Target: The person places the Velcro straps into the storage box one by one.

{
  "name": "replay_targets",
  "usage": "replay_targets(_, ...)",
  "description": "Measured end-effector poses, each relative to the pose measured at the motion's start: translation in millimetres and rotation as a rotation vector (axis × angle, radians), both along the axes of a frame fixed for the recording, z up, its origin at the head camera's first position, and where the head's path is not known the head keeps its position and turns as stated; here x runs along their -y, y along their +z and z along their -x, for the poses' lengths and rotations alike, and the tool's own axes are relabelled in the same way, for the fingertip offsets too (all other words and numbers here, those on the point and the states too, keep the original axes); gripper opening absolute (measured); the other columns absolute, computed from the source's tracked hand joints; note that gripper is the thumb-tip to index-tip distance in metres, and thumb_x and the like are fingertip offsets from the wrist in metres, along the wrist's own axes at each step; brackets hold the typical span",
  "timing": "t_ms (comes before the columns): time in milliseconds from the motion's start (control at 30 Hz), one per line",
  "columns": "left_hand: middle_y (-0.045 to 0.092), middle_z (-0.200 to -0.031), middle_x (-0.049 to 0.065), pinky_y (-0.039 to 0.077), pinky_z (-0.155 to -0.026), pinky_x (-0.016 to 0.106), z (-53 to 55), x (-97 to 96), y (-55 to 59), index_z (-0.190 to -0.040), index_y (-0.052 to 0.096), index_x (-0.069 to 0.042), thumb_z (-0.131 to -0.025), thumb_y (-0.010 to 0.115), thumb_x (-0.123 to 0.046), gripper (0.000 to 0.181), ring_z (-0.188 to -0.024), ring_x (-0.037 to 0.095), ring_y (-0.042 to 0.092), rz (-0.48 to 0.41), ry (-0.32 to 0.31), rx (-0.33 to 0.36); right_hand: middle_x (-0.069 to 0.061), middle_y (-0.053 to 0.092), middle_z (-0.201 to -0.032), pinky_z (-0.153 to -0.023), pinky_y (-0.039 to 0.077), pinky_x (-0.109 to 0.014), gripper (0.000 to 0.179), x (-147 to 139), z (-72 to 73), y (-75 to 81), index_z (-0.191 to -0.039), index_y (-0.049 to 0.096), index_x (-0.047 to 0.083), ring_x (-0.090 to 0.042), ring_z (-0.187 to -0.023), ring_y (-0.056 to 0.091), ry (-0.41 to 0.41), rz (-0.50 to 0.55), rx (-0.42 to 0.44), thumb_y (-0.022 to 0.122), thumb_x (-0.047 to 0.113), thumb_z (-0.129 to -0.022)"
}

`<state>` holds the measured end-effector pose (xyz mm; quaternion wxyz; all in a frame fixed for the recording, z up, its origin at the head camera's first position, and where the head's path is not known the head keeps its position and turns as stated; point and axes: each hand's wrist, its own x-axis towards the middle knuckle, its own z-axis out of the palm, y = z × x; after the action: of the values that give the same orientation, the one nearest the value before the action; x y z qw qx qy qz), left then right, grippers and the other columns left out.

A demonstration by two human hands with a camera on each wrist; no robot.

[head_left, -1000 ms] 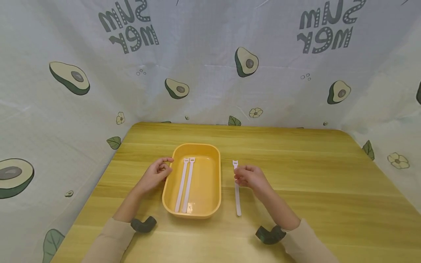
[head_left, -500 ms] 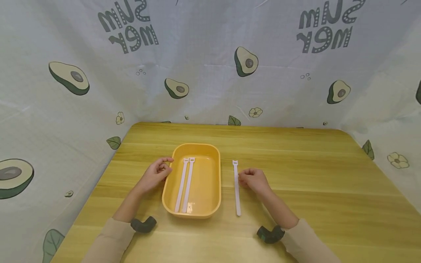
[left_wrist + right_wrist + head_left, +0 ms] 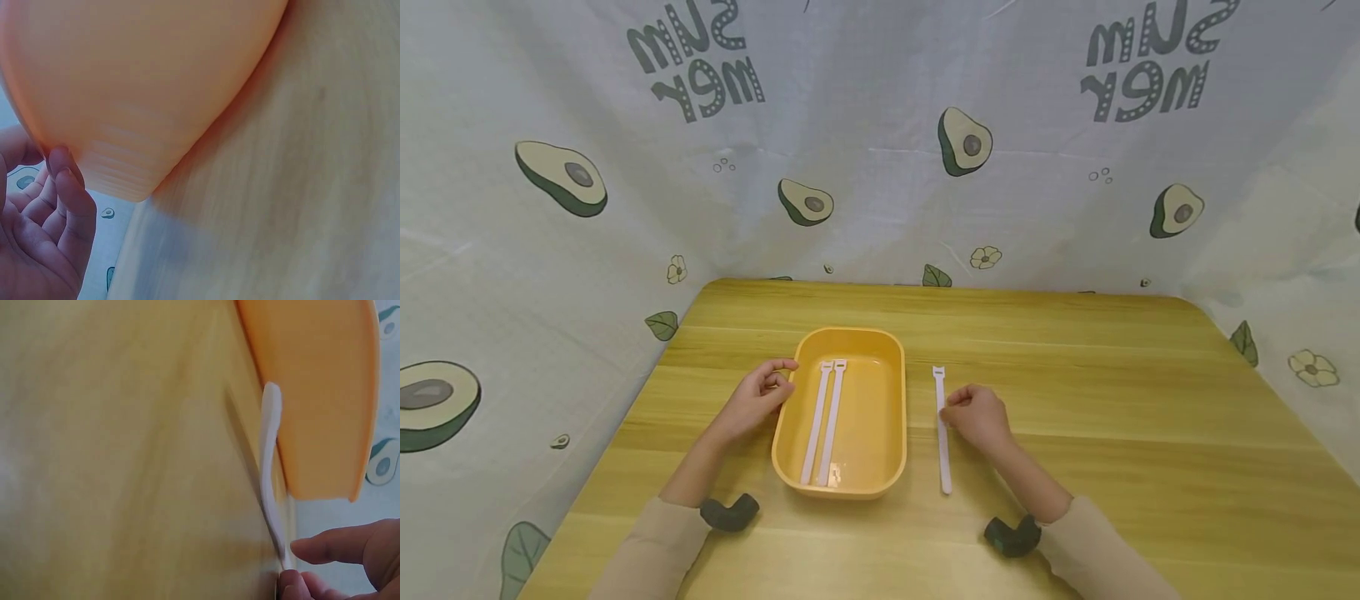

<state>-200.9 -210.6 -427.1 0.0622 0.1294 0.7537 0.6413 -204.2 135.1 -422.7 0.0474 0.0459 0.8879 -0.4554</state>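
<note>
While the left hand (image 3: pixel 757 393) steadied the tray (image 3: pixel 867 425) by its left wall, the right hand (image 3: pixel 979 414) was at the loose strap (image 3: pixel 943 454) on the desk (image 3: pixel 1075 375).

Step in hand, by my reading: getting a grip on that strap. It lay just right of the tray, slotted head to the far side, rounded tail to the near side. From the right wrist the tail looked slightly lifted, its shadow lying apart from it. Left half of the tray: two more straps, a left one (image 3: pixel 816 423) and a right one (image 3: pixel 832 423), side by side, heads far.

Right hand: fingers bent, thumb and fingertips near together at the strap's right edge, upper half of its length. A small gap showed between thumb and finger at the wrist view; could not tell whether the strap was truly pinched or merely touched.

Left hand: thumb and forefinger clamped on the tray's rim, other fingers curled loosely outside.

Next move, I judged, called for a firm pinch across the thin strap, then a straight lift, with the tray kept steady. Likely trouble: fingertips slipping off so flat a thing.
</note>
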Motion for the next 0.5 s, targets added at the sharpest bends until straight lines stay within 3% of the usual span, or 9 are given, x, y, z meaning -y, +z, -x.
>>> replay_targets(267,0.053,-0.083,0.010,0.048,-0.057,0.022,-0.5,0.4,-0.5,-0.131,0.041,0.013,-0.099,0.052,-0.003,0.037,-0.064,0.010,0.052,0.006,0.004,-0.003,-0.014,0.063,-0.086,-0.067,0.051,-0.035,0.024,6.4,-2.6,6.5,-0.097,0.060,-0.006,-0.025,-0.078,0.059,0.050,-0.132,-0.052,0.072,-0.002,-0.076)
replay_targets(500,0.051,-0.082,0.008,0.046,-0.057,0.022,-1.1,-0.6,1.0,-0.131,0.042,0.012,-0.099,0.052,-0.002,0.036,-0.062,0.010,0.048,0.014,0.009,-0.002,-0.014,0.064,-0.087,-0.062,0.050,-0.032,0.025,10.4,-1.3,6.6,-0.098,0.060,-0.006,-0.023,-0.074,0.060,0.054,-0.146,-0.033,0.070,0.000,-0.076)
